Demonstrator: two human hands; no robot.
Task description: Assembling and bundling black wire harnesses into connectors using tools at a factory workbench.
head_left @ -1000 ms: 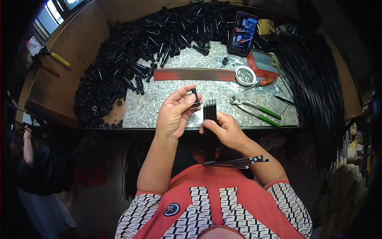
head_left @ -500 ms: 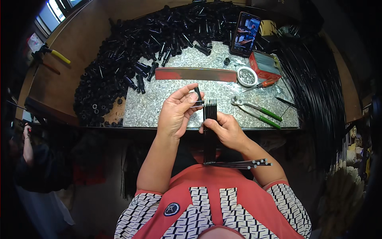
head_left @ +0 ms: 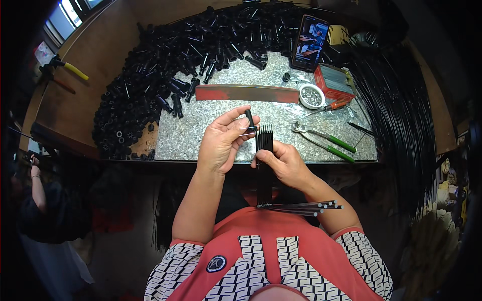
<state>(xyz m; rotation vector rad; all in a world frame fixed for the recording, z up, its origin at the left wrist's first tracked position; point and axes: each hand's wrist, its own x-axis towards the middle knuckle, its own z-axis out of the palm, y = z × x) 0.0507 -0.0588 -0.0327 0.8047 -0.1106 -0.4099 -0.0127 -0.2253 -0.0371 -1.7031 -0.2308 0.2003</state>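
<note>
My left hand pinches a small black tube beside the tips of the black rods my right hand grips, over the surface's near edge. A flat bar and heaped black parts lie beyond; a white bowl holds shiny bits.

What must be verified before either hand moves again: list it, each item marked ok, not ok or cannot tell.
1. Left hand holding the small black cylinder: ok, pinched at the fingertips.
2. Right hand gripping the bundle of thin black rods: ok.
3. One hand free: not ok, both are occupied.
4. Cylinder touching the rods: cannot tell, they nearly overlap in this view.
5. Green-handled pincers lying apart from both hands: ok.
6. White bowl upright, small shiny pieces inside: ok.
</note>
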